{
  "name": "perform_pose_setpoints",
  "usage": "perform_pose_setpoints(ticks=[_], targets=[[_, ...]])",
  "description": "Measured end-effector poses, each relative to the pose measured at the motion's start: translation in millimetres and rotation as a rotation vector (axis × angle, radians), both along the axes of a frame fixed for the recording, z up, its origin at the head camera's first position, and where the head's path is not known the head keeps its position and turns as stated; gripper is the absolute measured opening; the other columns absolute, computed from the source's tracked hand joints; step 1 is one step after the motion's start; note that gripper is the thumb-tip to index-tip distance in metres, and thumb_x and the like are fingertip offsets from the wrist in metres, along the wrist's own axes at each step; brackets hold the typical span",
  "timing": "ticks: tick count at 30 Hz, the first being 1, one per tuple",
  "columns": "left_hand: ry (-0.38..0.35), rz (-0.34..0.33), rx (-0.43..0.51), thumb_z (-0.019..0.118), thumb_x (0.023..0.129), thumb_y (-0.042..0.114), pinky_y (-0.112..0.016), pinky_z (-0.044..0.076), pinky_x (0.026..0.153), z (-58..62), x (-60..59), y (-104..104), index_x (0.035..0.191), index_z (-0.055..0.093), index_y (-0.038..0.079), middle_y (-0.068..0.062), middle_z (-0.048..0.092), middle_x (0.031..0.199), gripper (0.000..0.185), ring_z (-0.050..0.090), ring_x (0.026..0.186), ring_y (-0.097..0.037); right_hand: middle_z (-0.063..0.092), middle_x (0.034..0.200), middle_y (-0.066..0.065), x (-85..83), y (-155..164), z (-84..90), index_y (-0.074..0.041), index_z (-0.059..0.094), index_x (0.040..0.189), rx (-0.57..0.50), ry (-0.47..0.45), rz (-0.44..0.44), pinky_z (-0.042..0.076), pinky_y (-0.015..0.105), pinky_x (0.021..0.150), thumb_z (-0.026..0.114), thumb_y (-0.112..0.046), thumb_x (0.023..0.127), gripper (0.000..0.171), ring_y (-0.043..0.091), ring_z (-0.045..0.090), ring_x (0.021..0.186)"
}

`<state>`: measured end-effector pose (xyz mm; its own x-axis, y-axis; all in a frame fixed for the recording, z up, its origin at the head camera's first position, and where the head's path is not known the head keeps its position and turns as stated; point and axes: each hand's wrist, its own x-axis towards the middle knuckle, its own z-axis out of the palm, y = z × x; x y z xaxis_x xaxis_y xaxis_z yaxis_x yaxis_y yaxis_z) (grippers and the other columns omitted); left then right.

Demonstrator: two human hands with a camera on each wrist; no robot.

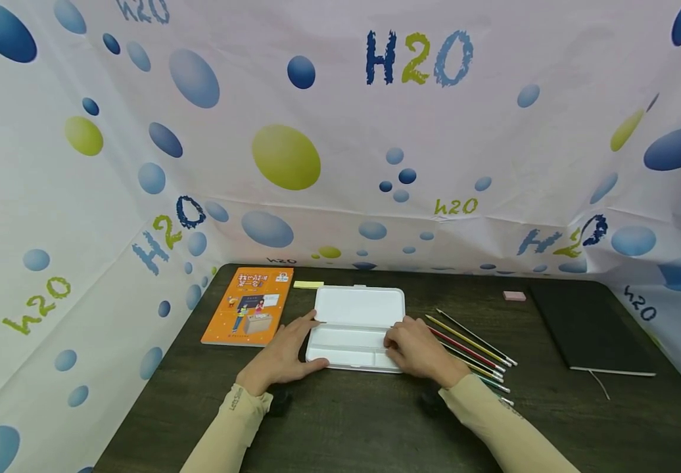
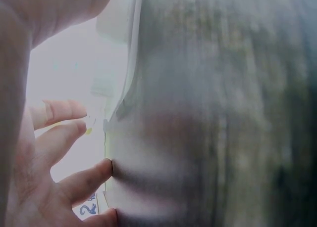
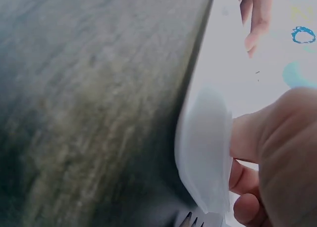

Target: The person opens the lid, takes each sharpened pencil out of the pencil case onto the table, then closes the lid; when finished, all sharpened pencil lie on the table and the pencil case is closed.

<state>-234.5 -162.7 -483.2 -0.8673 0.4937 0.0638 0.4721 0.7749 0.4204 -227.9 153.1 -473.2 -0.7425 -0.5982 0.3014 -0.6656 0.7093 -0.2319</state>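
While open on table, pencil case (image 1: pixel 357 326) lies between hands

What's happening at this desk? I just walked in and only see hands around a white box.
A person holds an open white pencil case on a dark table, lid laid back. The left hand rests against its left end; the right hand grips its right end. Its compartments look empty. A row of pencils lies just right of it, an orange book to the left, a black notebook farther right.
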Motion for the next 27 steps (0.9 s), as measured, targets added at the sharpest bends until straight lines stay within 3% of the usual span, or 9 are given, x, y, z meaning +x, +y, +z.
perform_pose_setpoints(ticks=[9, 16, 22, 27], targets=[[-0.002, 0.004, -0.006, 0.067, 0.084, 0.064, -0.067, 0.021, 0.114, 2.0, 1.1, 1.3, 0.148, 0.045, 0.013, -0.006, 0.026, 0.163, 0.084, 0.032, 0.145, -0.030, 0.058, 0.076, -0.009, -2.2, 0.1, 3.1, -0.017, 0.069, 0.081, 0.031, -0.089, -0.023, 0.034, 0.029, 0.064, 0.075, -0.013, 0.088, 0.010, 0.012, 0.042, 0.071], [0.002, 0.006, -0.007, 0.067, 0.084, 0.064, -0.066, 0.020, 0.114, 0.8, 0.8, 1.6, 0.148, 0.045, 0.014, -0.006, 0.027, 0.163, 0.084, 0.032, 0.145, -0.030, 0.059, 0.071, -0.010, -4.9, -1.7, 11.4, -0.017, 0.069, 0.077, 0.072, -0.175, -0.046, 0.035, 0.031, 0.064, 0.074, -0.014, 0.088, 0.012, 0.011, 0.046, 0.068], [0.008, 0.008, -0.005, 0.067, 0.084, 0.065, -0.066, 0.020, 0.114, -0.5, 0.4, 2.0, 0.147, 0.046, 0.014, -0.006, 0.027, 0.163, 0.084, 0.032, 0.145, -0.031, 0.065, 0.075, -0.010, -5.2, 3.4, 13.4, -0.014, 0.076, 0.083, 0.020, -0.216, -0.018, 0.038, 0.033, 0.067, 0.074, -0.015, 0.089, 0.006, 0.010, 0.048, 0.069], [0.007, 0.012, -0.012, 0.066, 0.084, 0.065, -0.066, 0.020, 0.114, -0.2, 0.4, 2.6, 0.148, 0.046, 0.014, -0.006, 0.026, 0.163, 0.084, 0.031, 0.145, -0.030, 0.068, 0.079, -0.011, -4.9, 10.8, 9.3, -0.012, 0.079, 0.087, -0.083, -0.224, -0.025, 0.042, 0.028, 0.065, 0.078, -0.014, 0.086, 0.002, 0.008, 0.050, 0.072]])
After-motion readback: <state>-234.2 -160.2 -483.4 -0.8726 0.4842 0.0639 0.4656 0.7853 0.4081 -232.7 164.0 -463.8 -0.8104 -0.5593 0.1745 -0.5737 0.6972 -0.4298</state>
